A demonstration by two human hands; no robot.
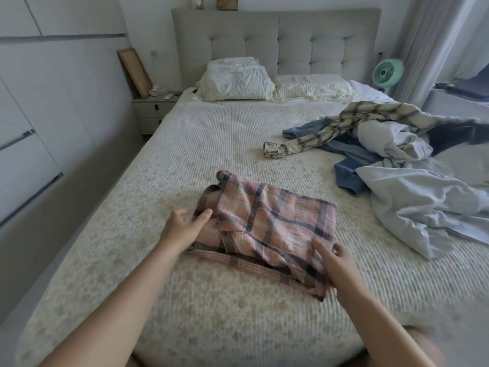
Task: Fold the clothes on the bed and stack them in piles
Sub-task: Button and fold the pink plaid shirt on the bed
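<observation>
Pink-and-navy plaid flannel shirt [264, 229], partly folded into a rough rectangle, lying on the near middle of the bed [211, 144], which has a cream ribbed cover.
Left hand [185, 226]: at the shirt's left edge, fingers straight and relaxed, fingertips touching the fabric; grip released, nothing clasped.
Right hand [336, 263]: at the shirt's near right corner, fingers bent down onto the top layer; whether they pinch the cloth or only press on it cannot be told.
The shirt thus lies between the two hands, its bulk beyond them.
Unfolded heap, well apart on the bed's right side: cream plaid shirt with dark stripes [352, 123], one cuffed sleeve stretched toward the middle; blue denim garment [349, 176] beneath it; pale blue crumpled garment [423, 207] nearest the right edge.
Two white pillows [238, 80] against the grey tufted headboard [275, 41].
Grey bedside cabinet [153, 109] at the bed's left; mint green fan [386, 72] at its far right.
</observation>
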